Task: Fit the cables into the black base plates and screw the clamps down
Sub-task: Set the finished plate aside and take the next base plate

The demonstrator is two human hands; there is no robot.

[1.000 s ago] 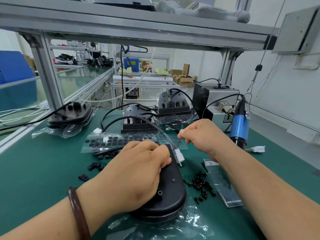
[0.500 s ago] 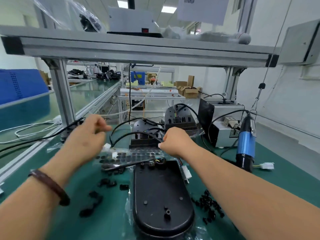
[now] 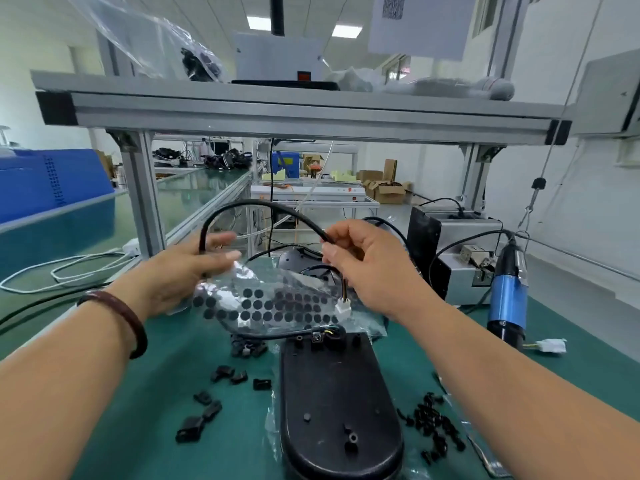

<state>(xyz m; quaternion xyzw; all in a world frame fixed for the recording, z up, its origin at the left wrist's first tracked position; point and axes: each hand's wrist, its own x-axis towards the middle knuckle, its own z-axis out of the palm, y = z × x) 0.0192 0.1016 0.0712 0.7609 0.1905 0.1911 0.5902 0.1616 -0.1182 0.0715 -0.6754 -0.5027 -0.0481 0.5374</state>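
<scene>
A black oval base plate (image 3: pixel 339 403) lies on the green mat in front of me, with a second cable (image 3: pixel 277 336) running into its far end. Above it a black cable (image 3: pixel 263 207) arches between my hands. My left hand (image 3: pixel 173 271) holds one side of the arch between thumb and fingers, over a clear sheet of round black pads (image 3: pixel 270 306). My right hand (image 3: pixel 367 265) pinches the other side near its end, where coloured wires and a white connector (image 3: pixel 343 304) hang down. Loose black clamps (image 3: pixel 225 374) lie left of the plate and a pile of black screws (image 3: pixel 433 424) lies to its right.
A blue electric screwdriver (image 3: pixel 507 299) hangs at the right beside a grey machine box (image 3: pixel 453 244). A white connector (image 3: pixel 552 345) lies below it. An aluminium frame post (image 3: pixel 143 192) stands at the left. Another base plate (image 3: pixel 298 258) sits behind the hands.
Both hands have come up off the base plate and raised the black cable into an arch. The view has tilted upward.
</scene>
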